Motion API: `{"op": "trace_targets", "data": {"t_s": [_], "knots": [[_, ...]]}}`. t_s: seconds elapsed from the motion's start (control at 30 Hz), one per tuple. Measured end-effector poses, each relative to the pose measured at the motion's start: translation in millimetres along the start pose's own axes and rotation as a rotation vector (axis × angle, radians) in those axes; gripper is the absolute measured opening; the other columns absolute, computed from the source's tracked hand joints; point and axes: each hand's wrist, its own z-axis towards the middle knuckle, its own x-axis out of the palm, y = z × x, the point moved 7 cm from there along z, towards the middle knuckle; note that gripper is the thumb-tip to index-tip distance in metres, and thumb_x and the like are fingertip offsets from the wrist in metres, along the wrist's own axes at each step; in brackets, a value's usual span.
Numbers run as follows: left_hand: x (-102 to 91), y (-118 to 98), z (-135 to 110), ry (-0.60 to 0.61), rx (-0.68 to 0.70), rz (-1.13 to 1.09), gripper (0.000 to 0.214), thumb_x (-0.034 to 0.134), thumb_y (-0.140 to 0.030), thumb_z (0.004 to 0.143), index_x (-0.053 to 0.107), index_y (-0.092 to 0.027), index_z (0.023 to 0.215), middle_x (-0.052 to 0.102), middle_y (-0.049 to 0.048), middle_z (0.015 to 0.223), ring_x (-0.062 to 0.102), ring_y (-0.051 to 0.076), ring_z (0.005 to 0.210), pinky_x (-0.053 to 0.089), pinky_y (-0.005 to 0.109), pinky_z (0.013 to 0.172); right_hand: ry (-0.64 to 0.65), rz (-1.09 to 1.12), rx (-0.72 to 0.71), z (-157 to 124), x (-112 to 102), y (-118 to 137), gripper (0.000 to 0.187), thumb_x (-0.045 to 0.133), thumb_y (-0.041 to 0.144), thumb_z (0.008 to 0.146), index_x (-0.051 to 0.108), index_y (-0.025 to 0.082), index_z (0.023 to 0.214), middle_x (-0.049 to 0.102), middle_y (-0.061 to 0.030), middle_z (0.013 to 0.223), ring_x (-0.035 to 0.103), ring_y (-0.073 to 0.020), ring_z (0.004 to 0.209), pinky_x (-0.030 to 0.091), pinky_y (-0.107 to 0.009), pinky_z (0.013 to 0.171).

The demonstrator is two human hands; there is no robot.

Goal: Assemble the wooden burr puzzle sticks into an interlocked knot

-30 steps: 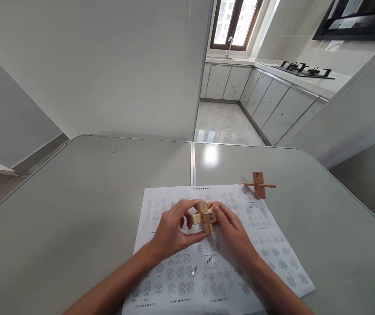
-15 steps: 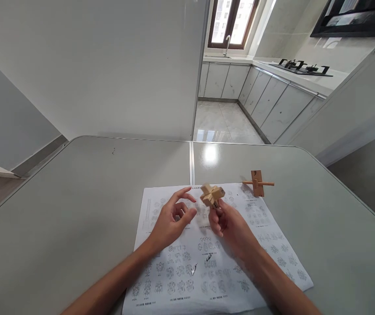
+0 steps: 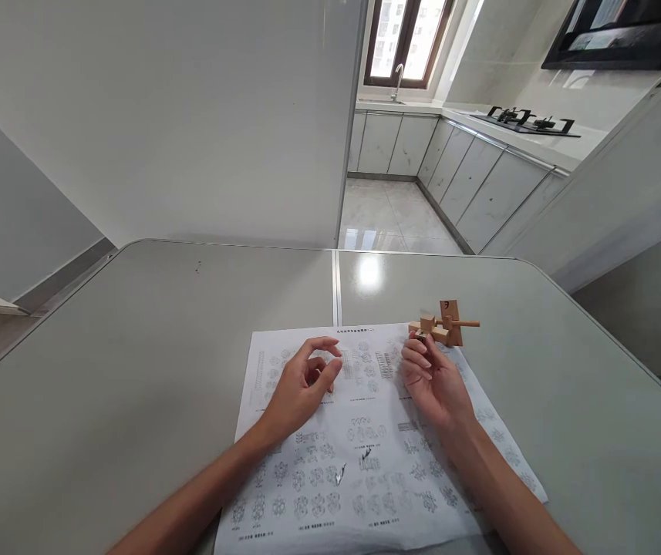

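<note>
A pale wooden burr puzzle (image 3: 427,327) of crossed blocks is pinched by its lower end in my right hand (image 3: 431,374), over the paper's far right part. Just behind it is a darker wooden puzzle (image 3: 451,311), a flat plate with a "3"-like mark and a round rod crossing it. The pale puzzle overlaps its left side; I cannot tell whether the two touch. My left hand (image 3: 304,385) holds nothing over the left half of the printed sheet (image 3: 330,420), its fingers bent and thumb apart from them.
The sheet carries rows of small line diagrams and lies on a grey-green table (image 3: 133,370) with a seam down its middle. Beyond the table stand a white wall panel (image 3: 191,123) and a kitchen with cabinets (image 3: 497,185), a stove (image 3: 527,122) and a window.
My right hand has carried the pale burr puzzle rightward, from the sheet's middle to beside the darker puzzle. My left hand has hardly moved.
</note>
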Motion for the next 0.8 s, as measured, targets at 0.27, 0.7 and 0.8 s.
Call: {"op": "trace_targets", "data": {"t_s": [0.27, 0.7, 0.8], "knots": [[0.9, -2, -1, 0.004, -0.030, 0.009, 0.032, 0.060, -0.047, 0.100, 0.060, -0.024, 0.121, 0.066, 0.0071, 0.118, 0.057, 0.010, 0.068, 0.042, 0.025, 0.056, 0.007, -0.023, -0.004, -1, 3, 1, 0.018, 0.073, 0.014, 0.093, 0.059, 0.023, 0.098, 0.048, 0.0067, 0.073, 0.045, -0.0060, 0.051, 0.047, -0.013, 0.043], [0.7, 2, -1, 0.023, -0.050, 0.071, 0.035, 0.057, -0.054, 0.101, 0.061, -0.024, 0.116, 0.053, -0.0036, 0.068, 0.055, 0.015, 0.065, 0.038, 0.026, 0.058, 0.023, -0.243, 0.027, -7, 10, -10, 0.026, 0.087, 0.026, 0.083, 0.068, 0.022, 0.100, 0.048, 0.0071, 0.071, 0.039, -0.0062, 0.051, 0.044, -0.014, 0.041], [1.0, 2, 0, 0.025, -0.046, 0.084, 0.034, 0.058, -0.054, 0.101, 0.062, -0.023, 0.116, 0.053, -0.0039, 0.067, 0.055, 0.015, 0.065, 0.038, 0.026, 0.057, 0.017, -0.357, 0.041, -8, 10, -17, 0.026, 0.087, 0.031, 0.083, 0.068, 0.022, 0.098, 0.049, 0.0065, 0.072, 0.040, -0.0067, 0.053, 0.042, -0.016, 0.041]]}}
